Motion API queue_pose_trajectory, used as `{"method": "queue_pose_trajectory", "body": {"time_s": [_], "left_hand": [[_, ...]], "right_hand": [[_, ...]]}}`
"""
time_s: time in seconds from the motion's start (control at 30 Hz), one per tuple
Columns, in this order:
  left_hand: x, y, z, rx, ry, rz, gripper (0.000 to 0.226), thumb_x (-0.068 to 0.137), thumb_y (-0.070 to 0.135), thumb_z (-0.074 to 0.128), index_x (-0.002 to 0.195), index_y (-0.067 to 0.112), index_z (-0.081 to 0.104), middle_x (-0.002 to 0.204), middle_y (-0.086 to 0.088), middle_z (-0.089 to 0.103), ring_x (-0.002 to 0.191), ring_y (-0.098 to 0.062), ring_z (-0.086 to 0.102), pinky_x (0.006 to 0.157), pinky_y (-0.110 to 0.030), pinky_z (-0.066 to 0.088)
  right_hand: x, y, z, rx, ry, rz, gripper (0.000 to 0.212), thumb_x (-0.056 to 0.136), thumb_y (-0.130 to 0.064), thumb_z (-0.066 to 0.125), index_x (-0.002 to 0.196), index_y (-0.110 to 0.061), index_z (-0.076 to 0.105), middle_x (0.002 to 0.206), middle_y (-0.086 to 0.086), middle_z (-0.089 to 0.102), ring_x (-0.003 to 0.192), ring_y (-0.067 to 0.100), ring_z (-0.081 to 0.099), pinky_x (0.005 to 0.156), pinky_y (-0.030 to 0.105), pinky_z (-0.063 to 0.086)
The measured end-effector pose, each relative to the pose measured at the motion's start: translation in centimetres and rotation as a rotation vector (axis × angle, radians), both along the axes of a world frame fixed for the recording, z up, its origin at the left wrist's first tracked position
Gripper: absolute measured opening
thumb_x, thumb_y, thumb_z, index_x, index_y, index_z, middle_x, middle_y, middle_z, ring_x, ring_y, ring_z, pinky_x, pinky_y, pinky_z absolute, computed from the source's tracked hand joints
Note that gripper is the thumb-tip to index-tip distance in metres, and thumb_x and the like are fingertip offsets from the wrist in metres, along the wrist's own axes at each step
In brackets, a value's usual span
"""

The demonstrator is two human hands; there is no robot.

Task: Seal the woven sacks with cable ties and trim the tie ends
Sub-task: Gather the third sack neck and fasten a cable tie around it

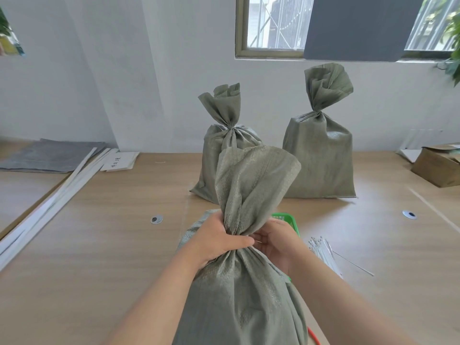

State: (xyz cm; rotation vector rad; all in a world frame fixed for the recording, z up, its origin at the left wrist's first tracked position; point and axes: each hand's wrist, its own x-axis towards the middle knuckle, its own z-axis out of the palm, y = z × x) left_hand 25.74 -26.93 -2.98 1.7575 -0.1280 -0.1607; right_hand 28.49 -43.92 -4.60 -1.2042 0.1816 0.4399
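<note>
A grey-green woven sack [244,302] stands right in front of me, its top gathered into a neck. My left hand [219,239] grips that bunched neck from the left. My right hand [276,241] is at the neck's right side, fingers curled toward it; whether it holds a tie is hidden. A bundle of white cable ties [323,252] lies on the table to the right. Two more sacks stand farther back, a middle one [219,155] and a right one [318,155], both cinched at the neck.
A green plastic basket [286,220] sits behind the near sack. White strips [47,205] and grey sheets [49,155] lie at the left. A cardboard box [438,165] stands at the far right. An orange item [314,337] pokes out by the sack's base.
</note>
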Motion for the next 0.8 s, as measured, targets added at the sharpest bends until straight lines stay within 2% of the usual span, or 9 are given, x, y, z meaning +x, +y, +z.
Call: {"method": "queue_pose_trajectory", "body": {"time_s": [0.1, 0.23, 0.33, 0.5, 0.57, 0.63, 0.7, 0.8], "left_hand": [[0.1, -0.2, -0.2, 0.023, -0.007, 0.040, 0.032, 0.076, 0.010, 0.084, 0.106, 0.013, 0.074, 0.099, -0.001, 0.079, 0.098, -0.014, 0.074, 0.091, -0.036, 0.058], [0.2, -0.4, -0.2, -0.001, 0.007, 0.074, 0.044, 0.069, 0.023, 0.086, 0.110, 0.013, 0.073, 0.101, -0.001, 0.078, 0.099, -0.016, 0.074, 0.093, -0.042, 0.058], [0.2, -0.4, 0.0, -0.008, 0.024, 0.088, 0.026, 0.076, 0.013, 0.084, 0.102, 0.014, 0.077, 0.095, -0.001, 0.079, 0.094, -0.015, 0.075, 0.091, -0.041, 0.059], [0.1, -0.3, 0.0, -0.036, 0.038, 0.097, 0.025, 0.074, 0.015, 0.085, 0.098, 0.015, 0.079, 0.096, -0.002, 0.080, 0.097, -0.017, 0.075, 0.095, -0.044, 0.058], [0.1, -0.3, 0.0, -0.051, 0.040, 0.097, 0.020, 0.076, 0.011, 0.084, 0.095, 0.014, 0.079, 0.094, -0.006, 0.080, 0.094, -0.022, 0.076, 0.094, -0.047, 0.058], [-0.1, -0.3, 0.2, -0.075, 0.042, 0.084, 0.014, 0.079, 0.004, 0.081, 0.093, 0.008, 0.079, 0.091, -0.011, 0.079, 0.092, -0.027, 0.076, 0.093, -0.048, 0.058], [-0.2, 0.0, 0.3, -0.091, 0.037, 0.076, 0.016, 0.079, 0.001, 0.080, 0.094, 0.006, 0.079, 0.092, -0.012, 0.079, 0.093, -0.027, 0.076, 0.093, -0.046, 0.058], [-0.1, 0.8, 0.6, -0.073, 0.022, 0.110, 0.029, 0.075, 0.011, 0.087, 0.101, 0.018, 0.078, 0.099, 0.000, 0.079, 0.097, -0.016, 0.075, 0.092, -0.038, 0.058]], "right_hand": [[0.2, 0.6, 0.1, 0.045, -0.004, -0.080, 0.012, 0.089, 0.004, 0.063, 0.090, 0.002, 0.074, 0.092, 0.021, 0.072, 0.086, 0.030, 0.059, 0.094, 0.047, 0.050], [-0.2, 1.4, 0.5, 0.119, -0.020, -0.041, 0.017, 0.090, 0.007, 0.059, 0.100, 0.011, 0.072, 0.109, 0.030, 0.070, 0.092, 0.033, 0.064, 0.085, 0.040, 0.056], [-0.2, 1.7, 0.5, 0.148, -0.037, -0.060, 0.023, 0.089, 0.003, 0.064, 0.108, 0.015, 0.067, 0.116, 0.034, 0.066, 0.101, 0.037, 0.059, 0.087, 0.041, 0.055], [0.1, 2.0, 0.4, 0.158, -0.038, -0.087, 0.022, 0.089, -0.002, 0.067, 0.106, 0.011, 0.070, 0.116, 0.033, 0.066, 0.098, 0.035, 0.056, 0.082, 0.040, 0.055], [0.2, 2.1, 0.4, 0.142, -0.024, -0.049, 0.015, 0.088, -0.003, 0.067, 0.098, 0.004, 0.075, 0.110, 0.029, 0.069, 0.089, 0.030, 0.057, 0.075, 0.035, 0.053], [0.2, 2.1, 0.5, 0.122, -0.022, 0.001, 0.014, 0.090, -0.004, 0.064, 0.090, -0.003, 0.077, 0.091, 0.017, 0.073, 0.072, 0.022, 0.059, 0.067, 0.030, 0.051], [0.2, 1.9, 0.8, 0.119, -0.029, 0.024, 0.012, 0.092, -0.006, 0.062, 0.087, -0.005, 0.073, 0.074, 0.007, 0.067, 0.058, 0.013, 0.054, 0.058, 0.025, 0.048], [0.6, 1.1, 1.0, 0.193, -0.045, -0.155, 0.012, 0.094, -0.008, 0.061, 0.084, -0.011, 0.064, 0.061, 0.000, 0.052, 0.050, 0.009, 0.043, 0.051, 0.022, 0.041]]}}
